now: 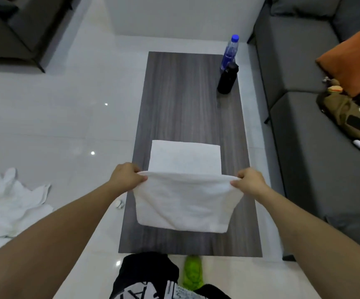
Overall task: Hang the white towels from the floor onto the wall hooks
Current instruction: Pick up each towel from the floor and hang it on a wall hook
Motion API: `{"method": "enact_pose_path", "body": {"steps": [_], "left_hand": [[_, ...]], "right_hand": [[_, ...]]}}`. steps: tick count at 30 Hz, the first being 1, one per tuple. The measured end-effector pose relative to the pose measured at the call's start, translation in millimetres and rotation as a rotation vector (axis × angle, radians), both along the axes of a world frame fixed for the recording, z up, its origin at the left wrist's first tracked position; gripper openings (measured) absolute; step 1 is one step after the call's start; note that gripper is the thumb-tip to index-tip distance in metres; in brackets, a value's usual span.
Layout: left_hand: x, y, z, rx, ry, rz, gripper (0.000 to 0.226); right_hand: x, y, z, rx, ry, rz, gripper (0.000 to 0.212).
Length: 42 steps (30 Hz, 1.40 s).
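Observation:
A white towel (pixel 185 201) hangs folded over the near half of a dark wooden table (pixel 187 100). My left hand (pixel 129 175) pinches its upper left corner and my right hand (pixel 248 182) pinches its upper right corner, stretching the top edge between them. Behind it, a second white towel (pixel 185 157) lies folded flat on the table. More white towels (pixel 13 203) lie crumpled on the tiled floor at the left. No wall hooks are in view.
A clear bottle with a blue cap (pixel 229 52) and a black bottle (pixel 227 77) stand at the table's far right. A grey sofa (pixel 304 137) with an orange cushion (pixel 353 61) and a bag runs along the right. Another dark sofa (pixel 13 29) is far left.

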State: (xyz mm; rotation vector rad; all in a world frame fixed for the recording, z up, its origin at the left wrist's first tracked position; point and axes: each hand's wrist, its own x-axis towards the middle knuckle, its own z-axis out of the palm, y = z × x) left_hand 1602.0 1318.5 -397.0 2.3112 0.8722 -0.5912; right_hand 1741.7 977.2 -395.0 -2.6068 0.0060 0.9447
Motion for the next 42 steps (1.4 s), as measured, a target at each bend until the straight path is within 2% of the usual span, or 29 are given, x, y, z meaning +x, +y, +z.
{"method": "enact_pose_path", "body": {"steps": [5, 8, 11, 15, 18, 21, 25, 28, 31, 34, 38, 40, 42], "left_hand": [[81.4, 30.0, -17.2, 0.057, -0.097, 0.018, 0.017], [111.1, 45.1, -38.1, 0.037, -0.144, 0.09, 0.038], [114.1, 50.3, -61.8, -0.048, -0.1, 0.134, 0.036], [72.0, 40.7, -107.3, -0.144, 0.089, 0.13, 0.027], [31.9, 26.5, -142.9, -0.197, 0.231, 0.15, 0.029], [-0.8, 10.5, -174.3, -0.215, 0.32, 0.144, 0.035], [-27.7, -5.4, -212.3, -0.197, 0.384, 0.142, 0.045], [-45.1, -15.5, -235.7, -0.167, 0.374, 0.21, 0.048], [-63.0, -25.9, -251.9, -0.102, 0.357, 0.307, 0.029], [-81.5, -37.5, -262.2, -0.056, 0.261, 0.456, 0.027], [-99.6, -44.0, -270.3, -0.181, 0.25, 0.69, 0.026], [-111.1, -44.8, -270.4, -0.116, 0.381, 0.603, 0.024], [-121.5, -49.1, -263.2, -0.054, 0.548, 0.45, 0.021]], "right_hand": [[65.6, 37.2, -8.4, 0.055, -0.138, -0.161, 0.011], [87.9, 55.5, -23.6, 0.086, -0.203, -0.264, 0.048], [85.3, 63.4, -46.7, 0.062, -0.147, -0.303, 0.049], [40.1, 53.7, -93.3, -0.008, 0.073, -0.312, 0.041], [-3.1, 39.1, -131.4, -0.06, 0.253, -0.349, 0.041], [-35.6, 26.6, -165.4, -0.097, 0.334, -0.37, 0.039], [-57.4, 13.5, -205.2, -0.15, 0.328, -0.368, 0.049], [-62.6, 6.8, -229.5, -0.126, 0.292, -0.457, 0.058], [-68.8, 3.5, -246.6, -0.109, 0.243, -0.551, 0.046], [-81.2, -1.2, -257.5, -0.133, 0.149, -0.635, 0.037], [-97.3, -11.0, -266.5, 0.031, 0.121, -0.815, 0.032], [-108.6, -20.1, -265.2, -0.024, 0.12, -0.805, 0.033], [-125.6, -31.6, -260.6, -0.124, 0.214, -0.784, 0.033]]}}
